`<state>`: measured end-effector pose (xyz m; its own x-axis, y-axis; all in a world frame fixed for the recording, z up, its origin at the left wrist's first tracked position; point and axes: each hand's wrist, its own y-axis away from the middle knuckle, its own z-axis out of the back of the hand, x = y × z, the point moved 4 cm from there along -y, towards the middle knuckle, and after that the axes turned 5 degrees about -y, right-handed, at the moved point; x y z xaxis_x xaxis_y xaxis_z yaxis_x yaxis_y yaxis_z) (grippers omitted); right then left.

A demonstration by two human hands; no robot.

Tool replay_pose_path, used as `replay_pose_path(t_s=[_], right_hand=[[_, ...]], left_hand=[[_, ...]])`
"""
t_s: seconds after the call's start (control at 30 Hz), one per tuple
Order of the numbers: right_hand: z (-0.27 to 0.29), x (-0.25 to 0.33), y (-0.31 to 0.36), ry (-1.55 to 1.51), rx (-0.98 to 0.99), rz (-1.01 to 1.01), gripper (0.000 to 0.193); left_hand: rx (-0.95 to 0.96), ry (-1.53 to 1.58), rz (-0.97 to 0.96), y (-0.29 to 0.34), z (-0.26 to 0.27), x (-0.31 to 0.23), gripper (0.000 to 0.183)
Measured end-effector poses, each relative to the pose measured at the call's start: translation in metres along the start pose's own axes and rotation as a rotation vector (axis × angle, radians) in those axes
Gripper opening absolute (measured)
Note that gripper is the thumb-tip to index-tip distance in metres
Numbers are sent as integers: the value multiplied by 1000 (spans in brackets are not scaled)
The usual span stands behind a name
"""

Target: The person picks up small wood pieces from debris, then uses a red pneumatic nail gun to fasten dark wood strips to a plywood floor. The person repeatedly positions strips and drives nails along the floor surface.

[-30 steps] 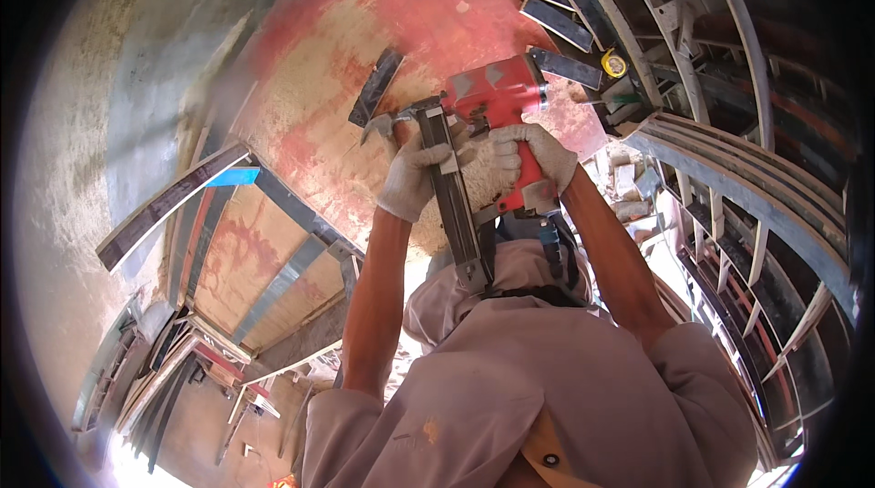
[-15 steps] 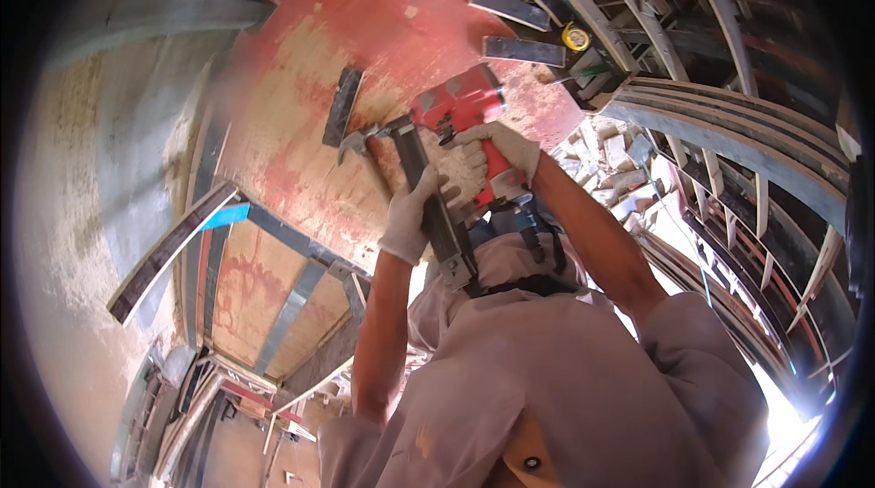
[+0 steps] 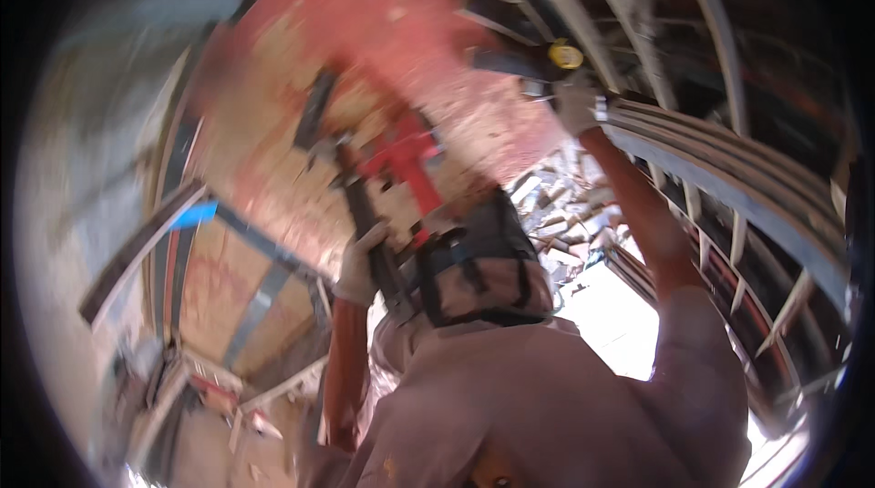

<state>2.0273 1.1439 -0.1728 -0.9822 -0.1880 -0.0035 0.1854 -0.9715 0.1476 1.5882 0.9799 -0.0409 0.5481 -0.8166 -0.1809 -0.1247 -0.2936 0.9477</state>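
My gloved left hand (image 3: pixel 358 265) is closed round the long dark magazine of a red nail gun (image 3: pixel 401 160), near its lower end. The nail gun lies over the red-stained wooden board (image 3: pixel 273 160), its red body to the right of the magazine. My gloved right hand (image 3: pixel 579 103) is stretched out to the far right, just below a yellow tape measure (image 3: pixel 566 54). Its fingers are smeared by motion, and whether they touch anything is unclear. Beside the top of the magazine lies a short dark block (image 3: pixel 316 110); a blurred hammer head shows just below it.
Dark wooden frames with pale ribs (image 3: pixel 647 41) line the right side. Stacked long boards (image 3: pixel 729 169) run below them. Broken rubble (image 3: pixel 574 205) lies beyond the board's right edge. A curved dark strip (image 3: pixel 137 256) juts out at left, before a grey wall (image 3: pixel 82 187).
My right hand has let go of the nail gun's handle and moved right, up to the tape measure. The nail gun has shifted left and down, with my left hand on it.
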Motion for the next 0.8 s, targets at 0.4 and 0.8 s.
replay_pose_path(t_s=[0.4,0.8], right_hand=[[112,121,-19,-750,525,167,14],[140,376,-44,356,617,1086,29]], left_hand=[[78,297,-37,-17,12,52,38],[154,247,-152,-49,27,68,18]])
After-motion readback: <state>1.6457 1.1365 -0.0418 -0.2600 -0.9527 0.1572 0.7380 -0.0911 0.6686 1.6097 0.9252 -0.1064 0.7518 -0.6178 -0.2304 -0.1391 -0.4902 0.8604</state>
